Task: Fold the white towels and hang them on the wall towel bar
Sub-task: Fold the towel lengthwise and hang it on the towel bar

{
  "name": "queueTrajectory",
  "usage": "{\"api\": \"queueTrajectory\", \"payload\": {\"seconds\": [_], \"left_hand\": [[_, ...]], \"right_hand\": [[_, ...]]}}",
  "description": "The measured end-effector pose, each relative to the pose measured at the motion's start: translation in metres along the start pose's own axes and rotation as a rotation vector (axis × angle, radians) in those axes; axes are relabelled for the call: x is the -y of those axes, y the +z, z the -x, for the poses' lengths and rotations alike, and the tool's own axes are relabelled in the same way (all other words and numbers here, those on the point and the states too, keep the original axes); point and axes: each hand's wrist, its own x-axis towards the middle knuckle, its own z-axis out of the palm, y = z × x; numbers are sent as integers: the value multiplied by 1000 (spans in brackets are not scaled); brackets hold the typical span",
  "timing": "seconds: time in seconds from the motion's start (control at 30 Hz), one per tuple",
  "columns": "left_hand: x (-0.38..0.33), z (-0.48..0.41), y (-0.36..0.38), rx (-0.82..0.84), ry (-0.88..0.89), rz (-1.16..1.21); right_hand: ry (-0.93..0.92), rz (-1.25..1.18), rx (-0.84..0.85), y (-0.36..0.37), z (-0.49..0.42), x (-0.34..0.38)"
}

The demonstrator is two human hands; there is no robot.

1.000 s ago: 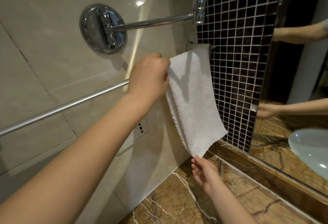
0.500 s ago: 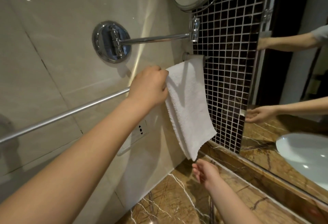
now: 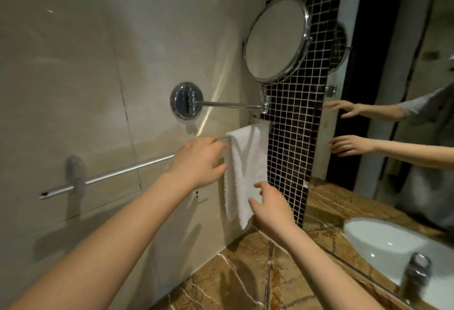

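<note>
White towel (image 3: pixel 245 169), chrome bar (image 3: pixel 127 168), dark mosaic tiles (image 3: pixel 292 157)

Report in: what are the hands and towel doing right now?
Left hand open, beside white towel. Right hand open, fingertips on its lower front. Towel draped over towel bar. Nothing blocking.

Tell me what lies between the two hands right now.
The white towel, draped over the towel bar, hangs between the left hand and the right hand in the head view.
</note>
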Motion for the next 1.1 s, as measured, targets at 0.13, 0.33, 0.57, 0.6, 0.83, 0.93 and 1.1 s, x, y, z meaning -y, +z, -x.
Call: {"api": "queueTrajectory", "payload": {"seconds": [0.13, 0.33, 0.57, 0.6, 0.83, 0.93, 1.1], "left_hand": [[9, 19, -41, -14, -57, 7], [8, 50, -78, -97, -68, 48], [3, 73, -91, -54, -70, 65], [2, 75, -93, -58, -66, 66], [-14, 71, -101, -122, 60, 102], [-31, 59, -106, -137, 155, 122], [-74, 41, -109, -183, 335, 245]], "right_hand": [[-175, 166, -78, -45, 10, 49], [-324, 415, -285, -97, 30, 108], [-292, 494, -268, -109, 56, 111], [-286, 502, -272, -112, 60, 110], [-160, 563, -348, -138, 81, 104], [-65, 591, -373, -160, 97, 96], [132, 695, -423, -198, 131, 81]]}}
